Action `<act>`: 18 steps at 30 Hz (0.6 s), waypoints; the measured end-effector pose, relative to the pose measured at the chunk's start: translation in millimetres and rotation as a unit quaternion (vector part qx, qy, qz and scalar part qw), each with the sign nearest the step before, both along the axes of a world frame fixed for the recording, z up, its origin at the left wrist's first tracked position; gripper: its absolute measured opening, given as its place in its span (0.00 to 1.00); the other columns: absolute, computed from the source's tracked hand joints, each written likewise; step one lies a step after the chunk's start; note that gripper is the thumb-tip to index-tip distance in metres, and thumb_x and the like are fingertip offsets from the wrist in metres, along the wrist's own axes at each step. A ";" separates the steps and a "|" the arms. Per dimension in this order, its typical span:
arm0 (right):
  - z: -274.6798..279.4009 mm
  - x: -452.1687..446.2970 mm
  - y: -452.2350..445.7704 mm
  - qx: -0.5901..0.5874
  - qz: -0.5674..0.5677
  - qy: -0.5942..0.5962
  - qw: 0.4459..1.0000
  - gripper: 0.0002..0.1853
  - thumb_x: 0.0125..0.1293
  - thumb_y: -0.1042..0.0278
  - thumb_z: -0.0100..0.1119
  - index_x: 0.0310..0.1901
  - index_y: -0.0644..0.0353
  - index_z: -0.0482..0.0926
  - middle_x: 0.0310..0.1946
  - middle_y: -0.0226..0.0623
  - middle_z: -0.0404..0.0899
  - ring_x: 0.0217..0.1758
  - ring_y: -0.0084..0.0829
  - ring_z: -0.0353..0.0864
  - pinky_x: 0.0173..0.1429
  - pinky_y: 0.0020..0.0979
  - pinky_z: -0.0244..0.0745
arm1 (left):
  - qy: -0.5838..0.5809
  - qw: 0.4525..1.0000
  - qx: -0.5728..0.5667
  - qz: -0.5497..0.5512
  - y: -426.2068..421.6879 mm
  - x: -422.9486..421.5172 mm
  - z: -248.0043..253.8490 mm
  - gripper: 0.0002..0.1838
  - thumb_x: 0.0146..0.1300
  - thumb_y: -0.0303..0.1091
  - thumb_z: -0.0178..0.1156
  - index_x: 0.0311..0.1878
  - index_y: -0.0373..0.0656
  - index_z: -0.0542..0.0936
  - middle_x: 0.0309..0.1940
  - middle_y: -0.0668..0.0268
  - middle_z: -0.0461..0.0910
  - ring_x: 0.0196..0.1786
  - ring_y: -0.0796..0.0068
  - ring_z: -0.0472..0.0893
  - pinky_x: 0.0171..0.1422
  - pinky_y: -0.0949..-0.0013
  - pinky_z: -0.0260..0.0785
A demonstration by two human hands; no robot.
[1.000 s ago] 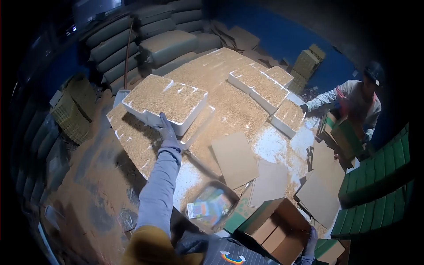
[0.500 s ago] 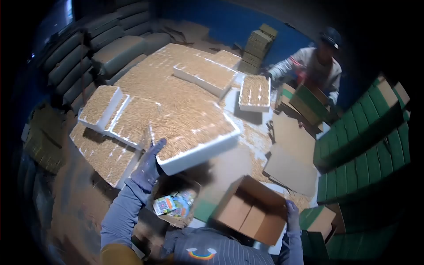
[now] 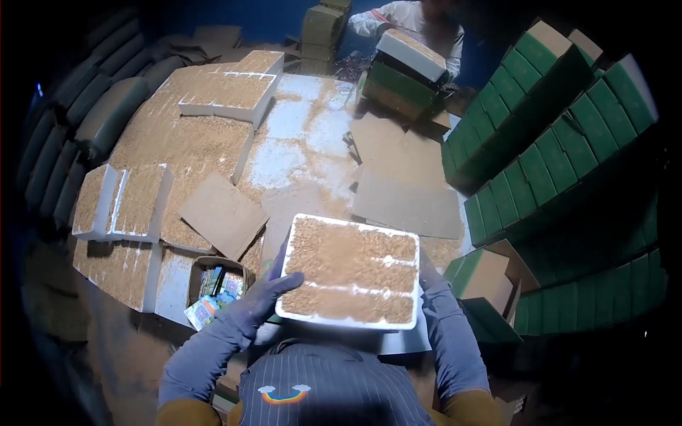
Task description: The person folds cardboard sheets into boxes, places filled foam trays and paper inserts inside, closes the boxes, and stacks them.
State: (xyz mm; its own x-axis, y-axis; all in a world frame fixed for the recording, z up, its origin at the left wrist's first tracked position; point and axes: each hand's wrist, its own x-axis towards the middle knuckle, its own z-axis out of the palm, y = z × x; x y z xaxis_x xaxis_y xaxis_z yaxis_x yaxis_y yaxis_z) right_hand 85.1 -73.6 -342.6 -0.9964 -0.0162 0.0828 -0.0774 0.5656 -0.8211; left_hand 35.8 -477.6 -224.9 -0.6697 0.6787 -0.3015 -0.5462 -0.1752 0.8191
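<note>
A white foam tray (image 3: 348, 273), filled with a brown grain-like material, is held in front of my apron between both hands. My left hand (image 3: 273, 287) grips its left side, with the thumb over the rim. On the opposite side my right hand (image 3: 430, 275) is closed against the tray, its fingers mostly hidden. Both hands wear dark gloves. Just left of my left hand stands a small open carton (image 3: 245, 273) with colourful printed packets (image 3: 227, 287) in it. What lies directly under the tray is mostly hidden.
More filled trays (image 3: 227, 92) cover the table's left and back. A loose cardboard sheet (image 3: 224, 213) lies on them; flat cardboard (image 3: 408, 202) lies right of centre. Green boxes (image 3: 554, 156) are stacked at right. Across the table a person (image 3: 433, 28) holds a tray over a green carton (image 3: 398, 89).
The tray has come to my front, and my right hand has left the open cardboard box for the tray. That box no longer shows. The other person's tray is now over a carton.
</note>
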 end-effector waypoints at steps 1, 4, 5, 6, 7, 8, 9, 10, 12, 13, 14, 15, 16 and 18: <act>-2.1 0.7 -2.5 0.009 0.013 0.011 1.000 0.20 0.76 0.58 0.49 0.57 0.65 0.77 0.49 0.38 0.83 0.48 0.32 0.81 0.54 0.33 0.75 | 0.015 0.999 -0.027 -0.012 -13.4 1.7 -5.2 0.53 0.63 0.48 0.65 0.81 0.48 0.41 0.78 0.58 0.52 0.78 0.65 0.54 0.80 0.62 0.47; 2.9 -6.9 -10.9 -0.015 -0.008 -0.114 0.993 0.17 0.76 0.58 0.49 0.54 0.59 0.81 0.51 0.33 0.83 0.49 0.30 0.80 0.54 0.33 0.75 | 0.003 0.996 -0.083 0.016 -21.4 15.6 -18.5 0.53 0.64 0.43 0.65 0.81 0.51 0.37 0.78 0.55 0.53 0.76 0.63 0.59 0.79 0.61 0.50; 38.9 -4.8 -22.1 -0.087 -0.052 -0.227 0.969 0.17 0.75 0.59 0.51 0.54 0.59 0.82 0.51 0.33 0.83 0.50 0.29 0.79 0.55 0.32 0.74 | 0.061 0.989 -0.137 0.006 -18.9 18.0 -35.7 0.54 0.64 0.46 0.65 0.81 0.49 0.37 0.80 0.55 0.45 0.78 0.62 0.53 0.80 0.62 0.47; 71.8 -7.2 -28.4 -0.149 -0.091 -0.338 0.925 0.16 0.74 0.60 0.53 0.53 0.59 0.83 0.52 0.33 0.83 0.52 0.27 0.79 0.56 0.31 0.74 | 0.100 0.985 -0.140 -0.007 -9.1 21.3 -25.0 0.53 0.64 0.45 0.64 0.79 0.39 0.38 0.79 0.48 0.45 0.80 0.59 0.48 0.81 0.61 0.44; 73.3 -16.1 -10.7 -0.145 -0.019 -0.348 0.926 0.16 0.72 0.61 0.56 0.55 0.59 0.83 0.52 0.33 0.83 0.53 0.27 0.78 0.57 0.31 0.74 | 0.152 0.961 -0.230 -0.022 -1.0 24.1 -46.5 0.52 0.65 0.44 0.63 0.79 0.36 0.39 0.77 0.43 0.47 0.80 0.55 0.50 0.81 0.60 0.46; 74.1 -26.3 1.1 -0.141 0.052 -0.358 0.922 0.17 0.70 0.61 0.59 0.56 0.59 0.82 0.53 0.33 0.83 0.54 0.27 0.78 0.59 0.30 0.73 | 0.196 0.926 -0.320 -0.040 5.1 26.1 -68.4 0.50 0.65 0.42 0.62 0.78 0.34 0.41 0.76 0.39 0.49 0.79 0.51 0.52 0.80 0.59 0.47; 106.7 -45.7 -16.6 -0.076 0.082 -0.333 0.936 0.20 0.68 0.61 0.62 0.59 0.59 0.81 0.52 0.34 0.83 0.54 0.26 0.78 0.61 0.28 0.72 | 0.223 0.919 -0.324 -0.033 7.8 25.6 -62.5 0.48 0.67 0.42 0.60 0.77 0.31 0.43 0.73 0.36 0.53 0.78 0.47 0.54 0.80 0.58 0.49; 119.6 -69.9 -32.5 -0.049 0.091 -0.300 0.948 0.21 0.67 0.62 0.63 0.59 0.60 0.81 0.51 0.36 0.83 0.54 0.25 0.78 0.60 0.28 0.73 | 0.249 0.910 -0.330 -0.028 9.5 23.8 -51.8 0.45 0.68 0.43 0.59 0.75 0.28 0.45 0.70 0.33 0.57 0.76 0.43 0.57 0.79 0.56 0.51; 138.6 -119.3 -87.9 -0.041 0.123 -0.268 0.955 0.25 0.66 0.59 0.65 0.61 0.62 0.78 0.52 0.39 0.82 0.54 0.26 0.78 0.60 0.28 0.72 | 0.311 0.855 -0.413 -0.046 20.8 28.5 -45.9 0.37 0.69 0.41 0.56 0.73 0.30 0.54 0.69 0.39 0.62 0.72 0.47 0.64 0.75 0.59 0.58; 134.6 -145.6 -122.1 -0.024 0.143 -0.262 0.954 0.29 0.64 0.56 0.66 0.63 0.63 0.75 0.54 0.41 0.81 0.55 0.29 0.79 0.61 0.29 0.73 | 0.383 0.799 -0.462 -0.032 30.0 39.4 -61.3 0.33 0.67 0.36 0.57 0.71 0.32 0.59 0.66 0.41 0.65 0.69 0.50 0.69 0.73 0.59 0.61; 126.8 -170.0 -157.0 -0.007 0.165 -0.255 0.953 0.34 0.63 0.54 0.67 0.66 0.64 0.72 0.55 0.43 0.81 0.56 0.32 0.80 0.61 0.30 0.73 | 0.448 0.734 -0.510 -0.021 30.8 45.3 -70.9 0.30 0.65 0.31 0.57 0.69 0.33 0.63 0.63 0.44 0.69 0.65 0.54 0.73 0.71 0.58 0.65; 104.3 -194.3 -186.9 0.044 0.201 -0.216 0.955 0.37 0.62 0.52 0.68 0.68 0.64 0.69 0.57 0.46 0.80 0.57 0.36 0.80 0.60 0.33 0.74 | 0.511 0.720 -0.470 0.012 23.1 46.7 -64.8 0.29 0.63 0.29 0.57 0.68 0.35 0.65 0.62 0.46 0.70 0.64 0.56 0.74 0.69 0.59 0.66; 74.4 -218.9 -215.1 0.093 0.235 -0.172 0.952 0.41 0.60 0.51 0.69 0.70 0.64 0.65 0.58 0.50 0.79 0.58 0.40 0.80 0.60 0.35 0.74 | 0.573 0.698 -0.427 0.043 14.0 48.4 -50.5 0.29 0.62 0.27 0.57 0.67 0.36 0.67 0.61 0.49 0.71 0.62 0.57 0.75 0.67 0.59 0.68; 29.1 -259.9 -267.2 0.120 0.258 -0.174 0.943 0.46 0.58 0.54 0.71 0.75 0.58 0.58 0.62 0.58 0.73 0.58 0.43 0.79 0.59 0.38 0.76 | 0.594 0.676 -0.427 0.091 -16.0 45.2 -37.0 0.27 0.60 0.27 0.59 0.65 0.38 0.70 0.58 0.52 0.72 0.59 0.58 0.75 0.63 0.58 0.70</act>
State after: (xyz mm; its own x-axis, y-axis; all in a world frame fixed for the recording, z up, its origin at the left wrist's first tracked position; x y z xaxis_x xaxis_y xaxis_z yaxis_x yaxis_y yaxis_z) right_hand -174.7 -340.8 -313.5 -0.8175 -0.4822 -0.3149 -0.1423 0.6989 -0.7009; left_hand 81.0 -493.5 -261.9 -0.8327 0.4699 0.2928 0.5520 0.6630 0.5057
